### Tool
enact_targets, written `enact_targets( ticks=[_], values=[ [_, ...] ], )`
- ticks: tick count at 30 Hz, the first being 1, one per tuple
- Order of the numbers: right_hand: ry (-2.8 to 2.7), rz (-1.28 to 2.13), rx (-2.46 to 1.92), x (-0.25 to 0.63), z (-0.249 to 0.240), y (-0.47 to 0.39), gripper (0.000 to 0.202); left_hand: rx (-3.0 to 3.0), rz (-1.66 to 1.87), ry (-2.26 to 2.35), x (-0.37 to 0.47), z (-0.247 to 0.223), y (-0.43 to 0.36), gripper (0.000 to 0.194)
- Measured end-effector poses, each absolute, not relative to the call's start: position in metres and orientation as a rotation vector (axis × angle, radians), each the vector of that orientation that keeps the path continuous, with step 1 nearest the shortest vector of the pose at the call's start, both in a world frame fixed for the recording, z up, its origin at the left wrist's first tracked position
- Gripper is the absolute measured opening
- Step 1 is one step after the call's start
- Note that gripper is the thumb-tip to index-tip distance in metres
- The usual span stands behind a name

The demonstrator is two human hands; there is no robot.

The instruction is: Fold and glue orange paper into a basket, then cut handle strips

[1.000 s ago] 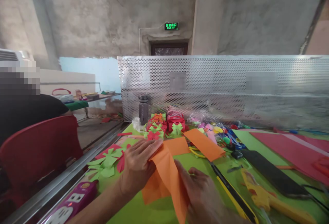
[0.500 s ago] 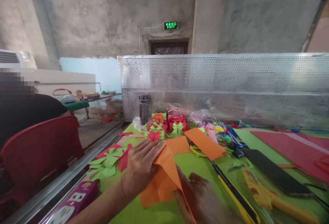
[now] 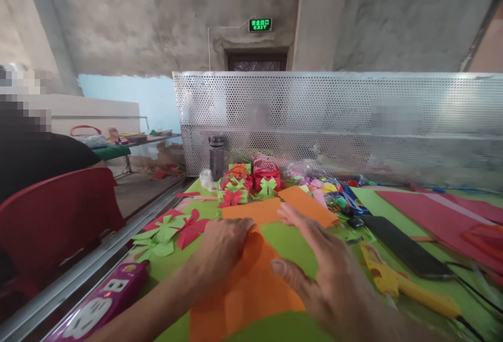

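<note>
Left hand is pinching, right hand is spreading!
The left hand (image 3: 226, 242) is clamping its fingers on the far end of the orange sheet (image 3: 251, 289), which is lying over the green tabletop (image 3: 291, 245); the right hand (image 3: 334, 274) is hovering open, thumb apart, by the sheet's right side, while the yellow glue gun (image 3: 408, 287) is lying further right.

Paper sheet (image 3: 245, 289), lower centre: orange. Glue gun (image 3: 408, 283), lower right: yellow. Power strip (image 3: 104, 300), lower left: purple with white panels. Perforated panel (image 3: 334, 106), upper right: silver-grey, repeating dot pattern. Chair (image 3: 63, 221), left: red.
</note>
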State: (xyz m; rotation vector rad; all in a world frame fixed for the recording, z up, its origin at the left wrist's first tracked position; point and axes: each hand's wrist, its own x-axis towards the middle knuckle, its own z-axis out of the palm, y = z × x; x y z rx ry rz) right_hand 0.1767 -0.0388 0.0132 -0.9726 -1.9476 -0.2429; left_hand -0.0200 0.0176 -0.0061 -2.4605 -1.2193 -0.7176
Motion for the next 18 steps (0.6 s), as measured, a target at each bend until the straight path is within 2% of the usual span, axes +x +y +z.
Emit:
enact_targets(
  ticks=[3, 5, 13, 18],
  values=[
    [-1.964, -0.135, -1.005, 0.186, 0.027, -0.034, 0.032, -2.522, -0.707, -1.131, -0.015, -0.007, 0.015, 0.028],
    [-2.024, -0.060, -1.035, 0.190, 0.030, -0.024, 0.024, -2.528, -0.738, -1.055, -0.013, -0.007, 0.014, 0.029],
    [-2.386, 0.024, -1.056, 0.179, 0.005, 0.005, 0.020, -2.573, -0.624, -1.055, -0.010, -0.018, 0.016, 0.029],
    [-2.487, 0.121, -1.288, 0.175, 0.000, 0.004, 0.024, -2.635, -0.431, -1.173, -0.002, -0.026, 0.018, 0.020]
  ],
)
